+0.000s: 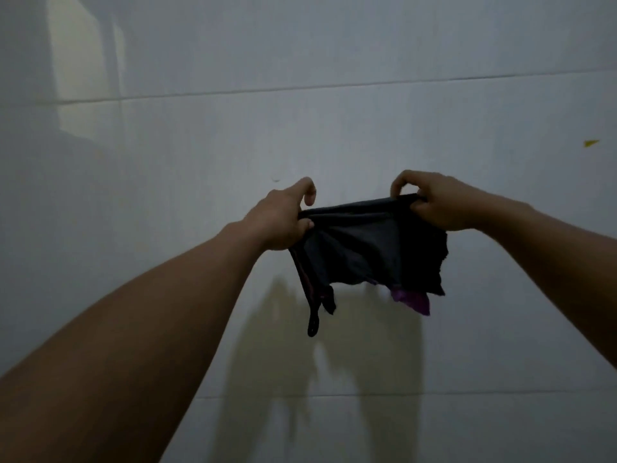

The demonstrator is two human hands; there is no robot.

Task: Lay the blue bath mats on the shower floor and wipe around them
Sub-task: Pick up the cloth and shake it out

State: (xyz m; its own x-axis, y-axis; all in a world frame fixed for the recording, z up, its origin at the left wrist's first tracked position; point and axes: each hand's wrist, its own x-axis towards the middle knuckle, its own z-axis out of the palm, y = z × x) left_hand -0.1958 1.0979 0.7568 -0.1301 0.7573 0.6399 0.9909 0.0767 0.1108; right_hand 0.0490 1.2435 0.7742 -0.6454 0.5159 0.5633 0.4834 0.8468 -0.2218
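1. Two hands up in front of a pale tiled wall [300, 61], one dark cloth [367, 248] pulled taut between them; held in the air, resting on nothing.
2. Left hand [283, 218]: pinching the cloth's upper left corner between thumb and curled fingers, forefinger arched clear above the hem.
3. Right hand [430, 203]: gripping the upper right corner, forefinger hooked over the hem, remaining fingers bunched round the fabric.
4. Dark cloth, material: thin, limp, matt, black to charcoal; top hem rolled into a cord-like line; body fanning down in soft creases; lower edge ragged and uneven.
5. Attachments: narrow strap or loop [314, 325] dangling from the lower left corner; purple patch [409, 300] showing at the lower right edge, fuzzier in texture.
6. Blue bath mats: not in view. Shower floor: not in view either.
7. Progress, as a judgement: no mat-laying visible, no wiping under way; probably readying the cloth for wiping, so laying and wiping apparently both left to do.
8. Wall, material: large smooth tiles, faintly glossy, grey-white, split by thin straight grout lines [334, 86]; soft double shadow [317, 345] of arms and cloth below.
9. Sundry: small yellow fleck [591, 143] near the wall's right edge, nature unclear.
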